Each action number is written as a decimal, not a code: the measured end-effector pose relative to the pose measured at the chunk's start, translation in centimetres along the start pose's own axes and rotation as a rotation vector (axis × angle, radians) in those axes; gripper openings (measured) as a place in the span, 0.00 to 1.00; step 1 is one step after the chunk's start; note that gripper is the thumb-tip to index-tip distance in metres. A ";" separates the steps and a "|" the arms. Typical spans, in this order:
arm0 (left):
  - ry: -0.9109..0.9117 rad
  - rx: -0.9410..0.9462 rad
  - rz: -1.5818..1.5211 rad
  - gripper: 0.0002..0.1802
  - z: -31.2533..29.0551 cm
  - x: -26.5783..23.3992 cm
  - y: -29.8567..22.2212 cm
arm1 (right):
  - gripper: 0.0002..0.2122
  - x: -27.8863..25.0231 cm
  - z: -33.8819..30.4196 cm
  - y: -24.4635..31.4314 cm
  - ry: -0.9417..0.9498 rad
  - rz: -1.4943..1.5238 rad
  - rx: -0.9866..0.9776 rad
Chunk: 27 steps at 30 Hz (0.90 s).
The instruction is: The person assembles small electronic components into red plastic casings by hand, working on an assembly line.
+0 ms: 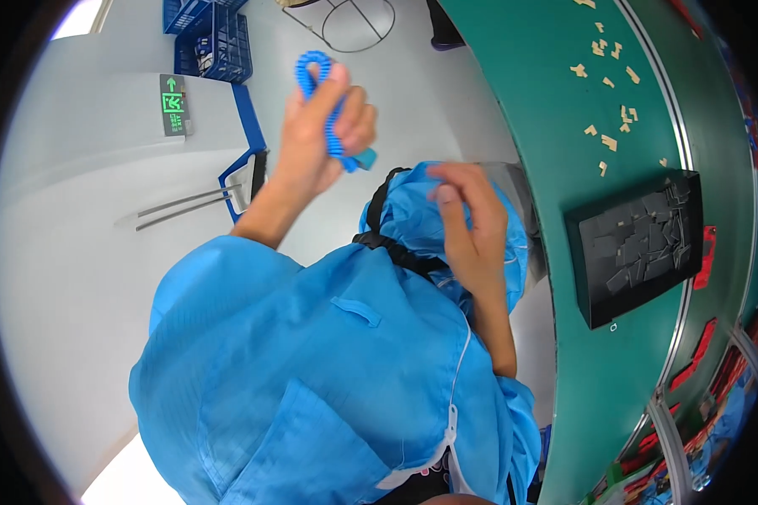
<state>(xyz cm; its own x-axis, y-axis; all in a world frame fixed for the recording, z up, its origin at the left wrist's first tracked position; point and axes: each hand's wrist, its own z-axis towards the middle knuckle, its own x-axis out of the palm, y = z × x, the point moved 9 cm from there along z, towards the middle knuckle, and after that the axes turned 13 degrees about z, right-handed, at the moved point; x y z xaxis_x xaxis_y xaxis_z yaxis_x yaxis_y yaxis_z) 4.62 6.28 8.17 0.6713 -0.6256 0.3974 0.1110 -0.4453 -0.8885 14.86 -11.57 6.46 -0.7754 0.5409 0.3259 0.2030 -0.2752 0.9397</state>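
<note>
My left hand (328,126) is raised at the upper middle, its fingers wrapped round a blue coiled cord (313,61). The cord makes a loop above the thumb, and its lower end hangs out below the fingers beside a small teal piece (365,158). Lower and to the right, my right hand (473,220) is held over the blue clothing on my lap, thumb and forefinger apart. I see nothing in it; its fingertips are slightly blurred. A black strap with a buckle (387,244) lies against the blue smock (312,362) I wear.
At right runs a green worktop (526,76) bearing scattered small beige pieces (609,143) and a black tray (594,316) of flat dark parts. Red parts (693,358) lie beyond. Blue crates (236,42), a wire stand (358,25) and a long-handled dustpan (242,187) stand left and ahead.
</note>
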 end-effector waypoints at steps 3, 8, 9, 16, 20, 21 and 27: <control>0.045 -0.053 -0.068 0.13 -2.1 -0.4 -0.3 | 0.10 3.2 -1.0 -0.3 0.324 -0.398 0.097; 0.072 -0.054 -0.393 0.14 -4.4 -0.1 3.9 | 0.09 3.8 -2.1 -4.0 0.368 -0.921 0.045; 0.028 -0.070 -0.444 0.14 -5.2 -0.1 5.1 | 0.08 3.0 -2.5 -4.6 0.363 -0.865 0.134; 0.061 -0.047 0.498 0.08 -8.6 -1.2 12.3 | 0.04 0.5 -2.3 -5.3 0.183 -0.245 0.488; 0.373 0.071 1.059 0.07 -10.5 1.6 8.9 | 0.04 0.7 -2.0 -5.7 0.140 -0.212 0.427; 0.373 0.145 1.139 0.13 -11.2 2.0 8.2 | 0.04 1.1 -2.0 -5.7 0.117 -0.155 0.435; 0.432 -0.164 1.367 0.27 -11.6 1.1 10.5 | 0.05 3.5 -1.6 -5.7 0.118 -0.121 0.360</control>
<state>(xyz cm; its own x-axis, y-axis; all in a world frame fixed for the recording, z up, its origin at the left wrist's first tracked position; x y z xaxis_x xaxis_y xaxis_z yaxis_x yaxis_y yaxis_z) -1.97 -6.55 1.91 -0.0918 -0.7422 -0.6638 -0.5292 0.6011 -0.5988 10.03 -9.36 2.05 -0.8657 0.4513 0.2166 0.2867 0.0923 0.9536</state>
